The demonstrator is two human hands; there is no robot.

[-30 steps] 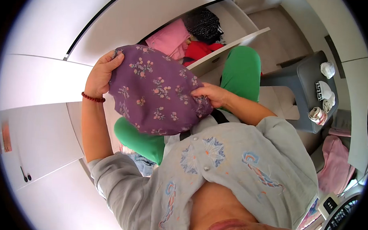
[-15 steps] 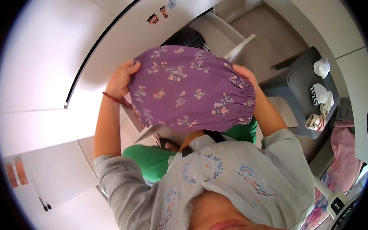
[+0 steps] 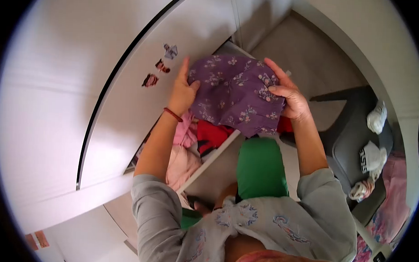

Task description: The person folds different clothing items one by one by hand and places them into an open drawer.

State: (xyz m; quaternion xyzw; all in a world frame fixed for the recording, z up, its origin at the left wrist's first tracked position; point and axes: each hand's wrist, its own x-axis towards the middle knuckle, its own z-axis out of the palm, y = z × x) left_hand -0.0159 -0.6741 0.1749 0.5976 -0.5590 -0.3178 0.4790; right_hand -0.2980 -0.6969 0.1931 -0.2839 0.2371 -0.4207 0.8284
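Observation:
A purple garment with a floral print [image 3: 234, 92] is stretched out between my two hands, held over the drawer. My left hand [image 3: 183, 91], with a red bracelet at the wrist, pinches its left edge, thumb on top of the cloth. At the right edge, my right hand [image 3: 291, 99] grips the fabric with the thumb on top and the other fingers partly behind it. Under the garment is an open drawer [image 3: 208, 163] with pink clothing [image 3: 183, 164] and a red and black garment [image 3: 211, 135]; the cloth hides part of it.
White cabinet fronts [image 3: 122, 105] with small stickers [image 3: 162, 66] rise on the left. To the right stands a dark grey stool [image 3: 350, 131] with several rolled, mostly white socks [image 3: 374, 157] on it. Pink cloth [image 3: 394, 183] hangs farther right. My green-clad knee [image 3: 263, 170] is close below.
Both hands have carried the purple garment forward over the drawer, and it now looks smaller and more folded. Pink and red clothes in the drawer have come into view.

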